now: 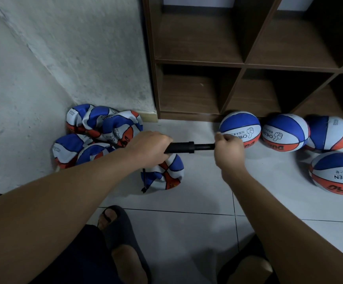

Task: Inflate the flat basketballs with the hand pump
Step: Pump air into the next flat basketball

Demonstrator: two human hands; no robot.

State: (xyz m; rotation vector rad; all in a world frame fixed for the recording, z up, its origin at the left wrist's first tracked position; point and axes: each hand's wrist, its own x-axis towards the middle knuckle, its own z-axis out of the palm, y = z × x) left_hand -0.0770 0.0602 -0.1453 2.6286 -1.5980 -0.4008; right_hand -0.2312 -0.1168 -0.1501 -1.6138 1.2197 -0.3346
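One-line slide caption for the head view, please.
Both hands, left hand and right hand, grip the black hand pump above a flat basketball.

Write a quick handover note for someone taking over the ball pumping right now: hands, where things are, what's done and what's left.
Left hand grips the barrel of the hand pump; right hand grips its handle end, rod partly out.
A flat ball lies on the floor under the pump, its hose beside it.
Done: four round balls by the shelf.
Left: that ball plus the flat pile in the corner.
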